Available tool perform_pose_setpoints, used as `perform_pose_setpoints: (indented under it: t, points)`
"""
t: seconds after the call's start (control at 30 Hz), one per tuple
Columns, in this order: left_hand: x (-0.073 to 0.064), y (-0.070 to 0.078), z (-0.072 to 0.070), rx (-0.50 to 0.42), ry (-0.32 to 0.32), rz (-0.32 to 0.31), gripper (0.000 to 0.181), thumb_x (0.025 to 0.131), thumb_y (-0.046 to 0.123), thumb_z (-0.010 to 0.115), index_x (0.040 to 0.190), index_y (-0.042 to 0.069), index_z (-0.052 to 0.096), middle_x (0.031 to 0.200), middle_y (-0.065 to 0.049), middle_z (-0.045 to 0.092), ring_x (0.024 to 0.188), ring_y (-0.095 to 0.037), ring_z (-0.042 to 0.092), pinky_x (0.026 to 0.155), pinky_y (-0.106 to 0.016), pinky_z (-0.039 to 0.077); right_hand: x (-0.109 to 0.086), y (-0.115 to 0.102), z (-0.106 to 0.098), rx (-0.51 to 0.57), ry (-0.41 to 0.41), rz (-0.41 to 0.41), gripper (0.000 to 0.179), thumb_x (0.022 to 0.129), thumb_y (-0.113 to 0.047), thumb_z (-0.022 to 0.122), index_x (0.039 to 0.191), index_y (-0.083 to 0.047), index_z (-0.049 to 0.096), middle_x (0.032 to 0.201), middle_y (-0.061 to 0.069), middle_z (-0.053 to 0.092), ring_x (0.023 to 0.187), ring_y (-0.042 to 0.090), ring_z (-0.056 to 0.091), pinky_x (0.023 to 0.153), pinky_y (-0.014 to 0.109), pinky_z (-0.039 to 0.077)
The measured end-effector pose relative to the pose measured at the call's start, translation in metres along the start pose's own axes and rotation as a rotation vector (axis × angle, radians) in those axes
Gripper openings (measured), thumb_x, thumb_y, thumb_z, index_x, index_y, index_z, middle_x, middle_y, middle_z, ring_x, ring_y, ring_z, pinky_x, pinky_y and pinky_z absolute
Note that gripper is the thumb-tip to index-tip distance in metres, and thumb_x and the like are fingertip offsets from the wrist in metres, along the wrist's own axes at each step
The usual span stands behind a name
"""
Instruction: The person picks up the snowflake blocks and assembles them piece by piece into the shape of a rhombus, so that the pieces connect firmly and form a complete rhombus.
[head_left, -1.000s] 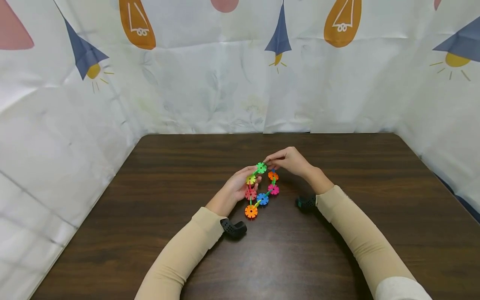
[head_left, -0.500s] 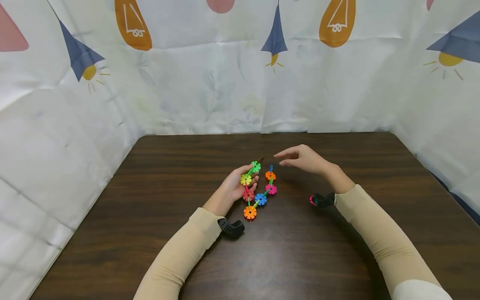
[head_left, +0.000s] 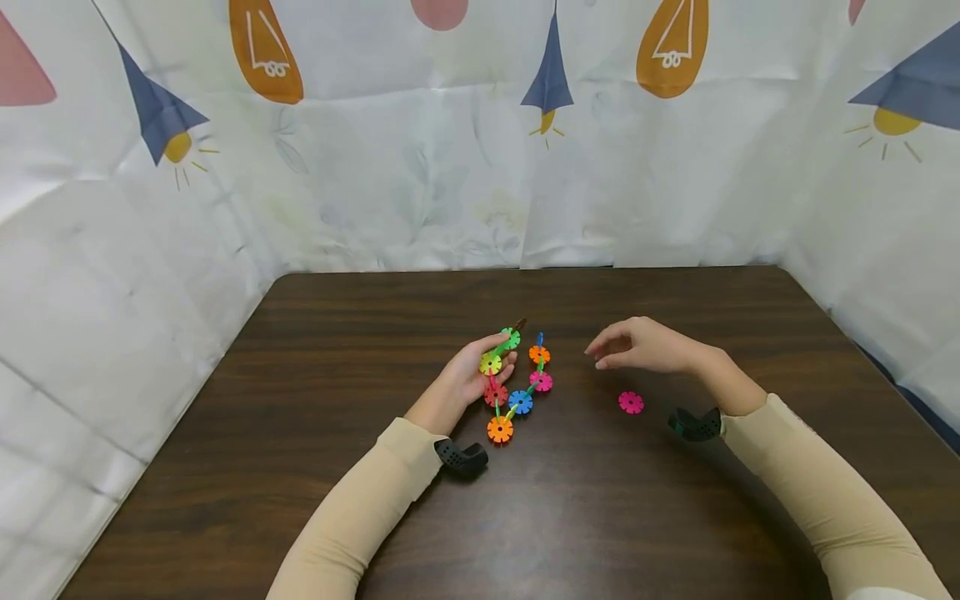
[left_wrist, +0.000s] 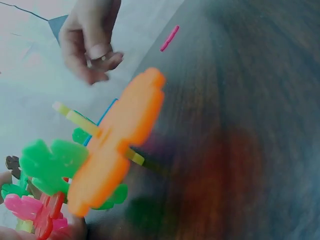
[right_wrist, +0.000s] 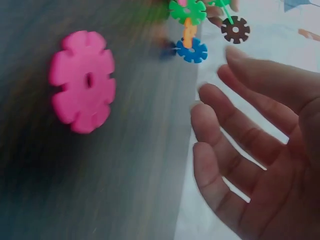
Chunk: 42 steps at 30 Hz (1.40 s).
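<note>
My left hand (head_left: pixel 463 373) grips a chain of notched plastic discs (head_left: pixel 500 430) by its upper left side. The linked discs alternate flat and edge-on, in orange, red, yellow, green, blue and pink. The chain curves into a U shape, with a brown disc (right_wrist: pixel 235 30) at one end and a blue disc (right_wrist: pixel 192 50) at the other; the two ends are apart. A loose pink notched disc (head_left: pixel 631 402) lies on the table to the right of the chain. My right hand (head_left: pixel 654 345) hovers just beyond it, fingers loosely bent, holding nothing.
The dark wood table (head_left: pixel 600 517) reaches back to a white patterned curtain (head_left: pixel 420 183), which also hangs along both sides. A black wrist device (head_left: pixel 461 458) sits by the left cuff, and another wrist device (head_left: pixel 693 424) by the right.
My right hand has let go at the chain's brown end and moved right and toward me. The loose pink disc, earlier hidden behind the right wrist device, now shows fully. The left hand keeps its hold.
</note>
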<state>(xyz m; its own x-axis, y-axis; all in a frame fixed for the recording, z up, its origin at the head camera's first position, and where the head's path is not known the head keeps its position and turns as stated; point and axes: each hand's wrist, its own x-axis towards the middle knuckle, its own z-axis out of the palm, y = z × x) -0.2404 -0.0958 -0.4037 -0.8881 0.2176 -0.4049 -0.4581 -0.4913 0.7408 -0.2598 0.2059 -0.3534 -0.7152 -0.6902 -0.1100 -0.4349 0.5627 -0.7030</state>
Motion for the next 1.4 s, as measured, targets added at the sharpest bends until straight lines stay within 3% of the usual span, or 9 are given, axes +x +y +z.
perform_pose_setpoints:
  t: [0.4, 1.0, 1.4]
  points:
    - [-0.001, 0.001, -0.001, 0.012, -0.004, -0.001, 0.009, 0.105, 0.011, 0.055, 0.112, 0.006, 0.054, 0.095, -0.006, 0.058, 0.073, -0.012, 0.063, 0.065, -0.023, 0.056, -0.032, 0.012, 0.011, -0.028, -0.138, 0.05, 0.032, 0.087, -0.02, 0.084, 0.112, -0.01, 0.067, 0.1, 0.004, 0.057, 0.079, 0.018, 0.054, 0.071, 0.029, 0.047]
    - [-0.001, 0.0, 0.0, -0.019, 0.012, 0.025, 0.009, 0.105, 0.018, 0.059, 0.106, 0.009, 0.058, 0.091, -0.005, 0.06, 0.07, -0.012, 0.062, 0.064, -0.024, 0.055, -0.033, 0.02, 0.013, -0.009, -0.144, 0.067, 0.024, 0.089, -0.018, 0.082, 0.099, -0.011, 0.061, 0.086, 0.0, 0.057, 0.075, 0.017, 0.049, 0.065, 0.028, 0.043]
    - [-0.001, 0.0, 0.0, -0.035, 0.04, 0.019, 0.011, 0.104, 0.019, 0.063, 0.101, 0.008, 0.06, 0.088, -0.005, 0.059, 0.068, -0.011, 0.059, 0.06, -0.02, 0.053, -0.033, 0.022, 0.006, 0.106, -0.119, 0.054, 0.016, 0.095, -0.009, 0.073, 0.108, -0.002, 0.067, 0.084, 0.003, 0.071, 0.077, 0.022, 0.064, 0.073, 0.03, 0.052]
